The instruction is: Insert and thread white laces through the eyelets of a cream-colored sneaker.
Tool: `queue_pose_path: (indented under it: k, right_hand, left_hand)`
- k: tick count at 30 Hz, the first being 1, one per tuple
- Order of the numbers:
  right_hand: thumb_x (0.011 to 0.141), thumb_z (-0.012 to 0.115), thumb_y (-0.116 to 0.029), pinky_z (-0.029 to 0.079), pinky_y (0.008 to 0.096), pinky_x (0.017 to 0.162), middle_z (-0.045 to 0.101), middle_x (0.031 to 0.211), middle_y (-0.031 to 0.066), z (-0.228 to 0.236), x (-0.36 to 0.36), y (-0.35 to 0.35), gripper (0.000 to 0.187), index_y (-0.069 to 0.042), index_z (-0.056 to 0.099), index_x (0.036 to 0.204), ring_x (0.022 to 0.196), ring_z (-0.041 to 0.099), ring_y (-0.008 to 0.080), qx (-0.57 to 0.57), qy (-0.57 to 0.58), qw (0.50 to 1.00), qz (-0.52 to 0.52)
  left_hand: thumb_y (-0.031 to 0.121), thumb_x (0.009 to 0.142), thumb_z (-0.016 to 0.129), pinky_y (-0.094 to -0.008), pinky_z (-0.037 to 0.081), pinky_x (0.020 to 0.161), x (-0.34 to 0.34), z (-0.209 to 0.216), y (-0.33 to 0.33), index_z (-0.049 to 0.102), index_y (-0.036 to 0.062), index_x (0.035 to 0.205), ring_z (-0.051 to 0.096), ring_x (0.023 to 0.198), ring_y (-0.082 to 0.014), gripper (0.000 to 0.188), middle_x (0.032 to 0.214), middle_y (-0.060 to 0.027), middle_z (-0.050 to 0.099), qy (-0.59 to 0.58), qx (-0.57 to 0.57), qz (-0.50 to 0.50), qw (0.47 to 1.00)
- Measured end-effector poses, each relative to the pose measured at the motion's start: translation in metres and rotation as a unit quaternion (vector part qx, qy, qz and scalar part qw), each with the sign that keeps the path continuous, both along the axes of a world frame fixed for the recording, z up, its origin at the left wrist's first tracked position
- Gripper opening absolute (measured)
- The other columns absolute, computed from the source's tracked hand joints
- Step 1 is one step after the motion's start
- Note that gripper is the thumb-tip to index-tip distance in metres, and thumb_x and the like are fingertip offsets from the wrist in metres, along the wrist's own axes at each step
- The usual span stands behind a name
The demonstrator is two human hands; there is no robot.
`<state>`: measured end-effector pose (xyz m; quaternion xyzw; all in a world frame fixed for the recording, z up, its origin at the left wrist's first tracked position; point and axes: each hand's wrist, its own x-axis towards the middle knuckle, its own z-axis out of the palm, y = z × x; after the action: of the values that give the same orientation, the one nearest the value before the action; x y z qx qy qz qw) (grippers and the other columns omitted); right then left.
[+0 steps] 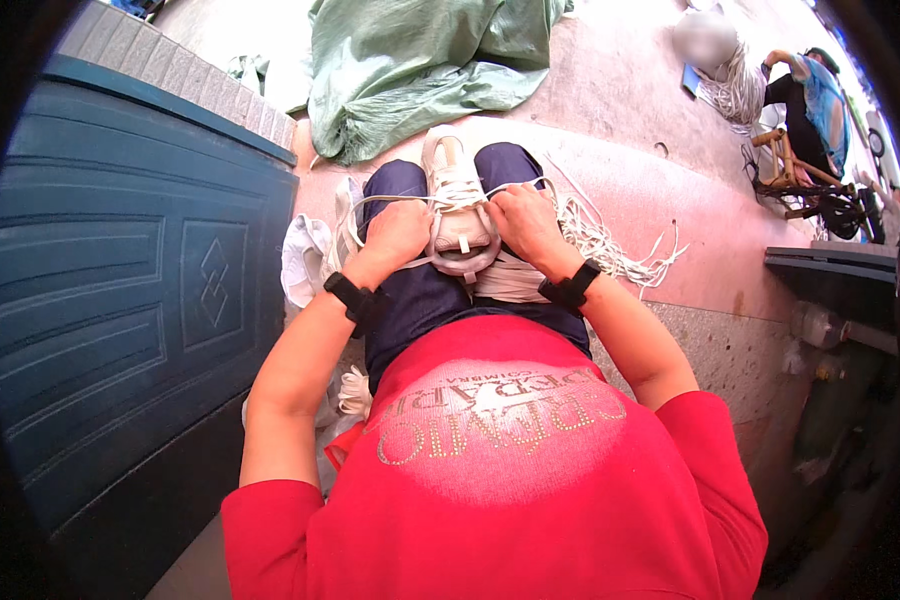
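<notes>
A pale beige sneaker [460, 228] rests between my thighs, its toe pointing away from me and its collar toward me. White laces [457, 192] cross its upper part. My left hand [400, 232] is closed at the left side of the shoe's opening, with a shoelace running from its fingers. On the opposite side, my right hand [526, 222] pinches lace close to the eyelets. A loop of lace extends past each hand. The fingertips are partly hidden, so their exact grip on the lace shows only in part.
A heap of loose white laces [610, 245] lies to my right. White material [305, 260] sits by my left knee. Ahead is a green cloth sack [425, 75]; a blue panelled door [130, 290] stands at left. Far right, a person [820, 105] sits near a wooden chair [785, 165].
</notes>
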<state>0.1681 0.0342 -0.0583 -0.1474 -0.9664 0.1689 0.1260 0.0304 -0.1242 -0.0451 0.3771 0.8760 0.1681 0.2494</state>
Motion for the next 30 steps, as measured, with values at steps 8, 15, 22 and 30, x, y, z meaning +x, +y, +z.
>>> queue_pose_path:
  k: [8,15,22,30]
  right_hand:
    - [0.079,0.054,-0.025,0.038,0.0398,0.067,0.056,0.077,0.0102,0.016,0.008,-0.009,0.022,-0.007,0.062,0.07,0.079,0.053,0.025,0.044,-0.004,0.999,0.031]
    - [0.079,0.052,-0.019,0.042,0.0429,0.069,0.056,0.071,0.0165,-0.003,0.005,0.005,0.02,-0.001,0.058,0.075,0.075,0.055,0.0343,-0.215,0.03,0.976,0.028]
    - [0.073,0.052,-0.012,0.04,0.0362,0.071,0.055,0.072,0.0088,0.003,0.006,0.003,0.015,-0.008,0.056,0.087,0.077,0.053,0.026,-0.002,0.051,0.988,0.145]
    - [0.07,0.052,-0.01,0.035,0.0365,0.081,0.049,0.084,0.0075,0.022,-0.008,0.006,0.011,-0.008,0.055,0.08,0.087,0.048,0.024,0.087,0.137,0.976,0.147]
  left_hand:
    - [0.028,0.07,0.064,-0.0417,0.041,0.065,0.032,0.025,-0.008,0.062,0.0072,0.072,0.053,0.079,-0.0298,0.021,0.074,-0.0097,0.059,0.272,0.076,-0.062,0.957]
    - [0.024,0.068,0.066,-0.0373,0.039,0.069,0.02,0.022,0.0,0.063,0.0111,0.079,0.051,0.083,-0.0243,0.018,0.074,-0.0061,0.059,0.25,0.166,-0.036,0.953]
    - [0.019,0.071,0.059,-0.0373,0.036,0.061,0.017,0.008,0.032,0.054,0.0085,0.07,0.05,0.074,-0.0232,0.011,0.065,-0.0056,0.055,0.329,0.121,-0.136,0.926]
    - [0.008,0.072,0.062,-0.0266,0.044,0.057,-0.005,0.02,0.048,0.056,0.0001,0.073,0.055,0.063,-0.0144,0.01,0.069,-0.0062,0.059,-0.125,0.219,0.038,0.967]
